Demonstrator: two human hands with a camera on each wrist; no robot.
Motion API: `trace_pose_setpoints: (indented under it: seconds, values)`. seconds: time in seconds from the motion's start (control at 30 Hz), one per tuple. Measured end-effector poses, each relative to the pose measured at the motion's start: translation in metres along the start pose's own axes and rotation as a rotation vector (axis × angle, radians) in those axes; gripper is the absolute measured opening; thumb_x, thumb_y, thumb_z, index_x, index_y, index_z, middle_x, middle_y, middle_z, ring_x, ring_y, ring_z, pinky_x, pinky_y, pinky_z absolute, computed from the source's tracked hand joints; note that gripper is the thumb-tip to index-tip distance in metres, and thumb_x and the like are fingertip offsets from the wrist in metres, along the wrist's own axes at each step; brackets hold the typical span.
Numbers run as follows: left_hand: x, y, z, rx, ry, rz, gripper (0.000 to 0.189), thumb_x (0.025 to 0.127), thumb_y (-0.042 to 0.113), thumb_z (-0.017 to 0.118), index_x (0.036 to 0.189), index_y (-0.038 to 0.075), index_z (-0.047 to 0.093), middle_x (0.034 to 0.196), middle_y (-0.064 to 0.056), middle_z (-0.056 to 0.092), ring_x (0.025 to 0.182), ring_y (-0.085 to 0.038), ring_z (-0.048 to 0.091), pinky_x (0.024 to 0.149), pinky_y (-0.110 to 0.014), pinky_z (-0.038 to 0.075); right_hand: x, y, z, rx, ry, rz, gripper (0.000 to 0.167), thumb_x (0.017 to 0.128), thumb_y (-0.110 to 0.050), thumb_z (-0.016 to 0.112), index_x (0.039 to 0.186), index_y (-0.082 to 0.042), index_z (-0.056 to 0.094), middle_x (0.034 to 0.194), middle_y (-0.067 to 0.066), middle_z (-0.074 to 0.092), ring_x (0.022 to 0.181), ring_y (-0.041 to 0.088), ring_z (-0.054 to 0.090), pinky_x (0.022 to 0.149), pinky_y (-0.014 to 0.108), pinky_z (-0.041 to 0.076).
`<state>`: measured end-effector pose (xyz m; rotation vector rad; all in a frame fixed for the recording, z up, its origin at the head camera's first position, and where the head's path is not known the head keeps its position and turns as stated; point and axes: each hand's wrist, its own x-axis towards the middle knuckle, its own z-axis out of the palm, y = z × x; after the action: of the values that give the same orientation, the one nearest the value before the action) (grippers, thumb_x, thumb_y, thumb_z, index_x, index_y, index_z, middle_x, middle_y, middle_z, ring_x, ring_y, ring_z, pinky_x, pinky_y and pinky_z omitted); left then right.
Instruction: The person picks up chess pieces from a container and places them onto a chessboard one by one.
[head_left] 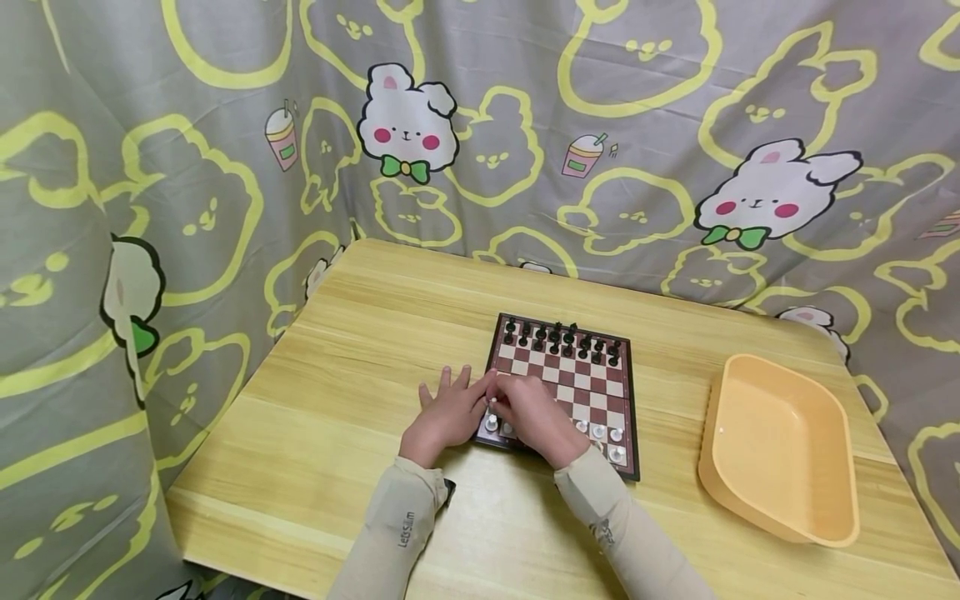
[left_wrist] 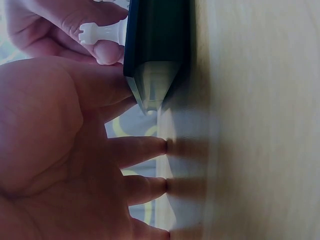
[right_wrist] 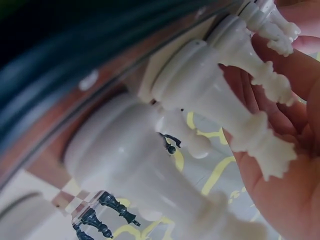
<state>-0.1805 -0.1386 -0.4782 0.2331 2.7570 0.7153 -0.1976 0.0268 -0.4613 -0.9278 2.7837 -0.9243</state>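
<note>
A brown-and-cream chessboard (head_left: 592, 393) lies on the table, black pieces (head_left: 555, 337) in two rows at its far side. My left hand (head_left: 447, 414) is spread at the board's left edge; in the left wrist view several straight fingers (left_wrist: 142, 150) touch the tabletop. Over the board's near left part, my right hand (head_left: 531, 414) is curled, its fingertips pinching a small white pawn (head_left: 492, 402) beside the left thumb. A white rook (left_wrist: 97, 33) stands at the near left corner. White pieces (right_wrist: 220, 95) line the near row, partly hidden under the right hand.
To the right stands an orange plastic tub (head_left: 780, 450) on the wooden table (head_left: 337, 358). Several white pawns (head_left: 598, 432) stand at the near right of the board. A grey patterned curtain (head_left: 510, 125) hangs behind the table and along its left side.
</note>
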Motion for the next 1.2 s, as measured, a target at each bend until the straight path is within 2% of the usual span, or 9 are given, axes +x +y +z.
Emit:
trace_pose_setpoints:
  seconds: [0.37, 0.53, 0.6, 0.73, 0.83, 1.07, 1.17, 1.2]
  values:
    - [0.001, 0.002, 0.000, 0.011, 0.004, 0.004, 0.050, 0.113, 0.032, 0.038, 0.163, 0.026, 0.037, 0.167, -0.022, 0.028, 0.153, -0.053, 0.013, 0.112, -0.081, 0.009, 0.000, 0.002, -0.002, -0.006, -0.019, 0.014, 0.004, 0.097, -0.003, 0.072, 0.096, 0.000, 0.074, 0.088, 0.004, 0.075, 0.075, 0.010, 0.068, 0.068, 0.026, 0.057]
    - [0.001, 0.002, 0.000, 0.006, -0.001, -0.001, 0.051, 0.113, 0.032, 0.040, 0.163, 0.027, 0.037, 0.167, -0.022, 0.027, 0.154, -0.053, 0.012, 0.113, -0.081, 0.008, 0.000, 0.001, -0.004, -0.003, -0.041, 0.013, 0.003, 0.095, -0.001, 0.073, 0.096, -0.001, 0.075, 0.088, 0.006, 0.075, 0.075, 0.013, 0.069, 0.068, 0.027, 0.058]
    - [0.000, 0.002, 0.000, -0.004, -0.005, -0.003, 0.051, 0.112, 0.031, 0.041, 0.163, 0.027, 0.037, 0.167, -0.022, 0.026, 0.154, -0.053, 0.010, 0.113, -0.081, 0.006, -0.002, 0.001, -0.008, 0.016, -0.053, 0.021, 0.009, 0.094, -0.001, 0.073, 0.103, -0.002, 0.076, 0.094, 0.008, 0.076, 0.080, 0.016, 0.071, 0.072, 0.030, 0.059]
    - [0.000, 0.002, 0.003, -0.025, -0.007, -0.001, 0.051, 0.112, 0.030, 0.042, 0.163, 0.027, 0.037, 0.167, -0.022, 0.026, 0.154, -0.052, 0.009, 0.113, -0.080, 0.004, -0.015, 0.001, -0.025, 0.103, -0.046, 0.086, 0.029, 0.096, -0.007, 0.072, 0.125, -0.002, 0.071, 0.115, 0.013, 0.075, 0.094, 0.022, 0.073, 0.081, 0.035, 0.061]
    - [0.000, 0.002, 0.004, -0.019, -0.008, -0.003, 0.052, 0.112, 0.030, 0.041, 0.163, 0.026, 0.035, 0.168, -0.022, 0.025, 0.154, -0.052, 0.009, 0.114, -0.080, 0.004, -0.032, 0.008, -0.050, 0.137, 0.021, 0.136, 0.035, 0.097, -0.013, 0.072, 0.130, -0.002, 0.068, 0.123, 0.014, 0.072, 0.097, 0.024, 0.072, 0.083, 0.037, 0.060]
    - [-0.001, 0.000, 0.003, -0.019, -0.011, -0.013, 0.053, 0.112, 0.031, 0.041, 0.164, 0.025, 0.034, 0.168, -0.021, 0.024, 0.155, -0.051, 0.009, 0.115, -0.079, 0.004, -0.091, 0.048, -0.117, 0.048, 0.260, 0.248, 0.024, 0.100, -0.015, 0.070, 0.121, -0.003, 0.072, 0.111, 0.015, 0.074, 0.092, 0.026, 0.072, 0.074, 0.025, 0.057]
    - [0.000, 0.000, 0.003, -0.021, -0.009, -0.012, 0.053, 0.112, 0.030, 0.041, 0.164, 0.025, 0.035, 0.168, -0.021, 0.025, 0.155, -0.051, 0.009, 0.114, -0.079, 0.005, -0.122, 0.069, -0.141, -0.009, 0.388, 0.316, 0.026, 0.100, -0.018, 0.071, 0.120, -0.002, 0.073, 0.109, 0.016, 0.076, 0.091, 0.005, 0.069, 0.075, 0.013, 0.051]
    - [0.000, 0.000, 0.003, -0.019, -0.008, -0.011, 0.053, 0.112, 0.030, 0.041, 0.164, 0.024, 0.035, 0.168, -0.021, 0.025, 0.154, -0.051, 0.010, 0.114, -0.079, 0.005, -0.132, 0.077, -0.147, -0.023, 0.432, 0.355, 0.027, 0.100, -0.020, 0.071, 0.120, -0.002, 0.073, 0.105, 0.008, 0.077, 0.089, -0.003, 0.067, 0.073, 0.010, 0.049]
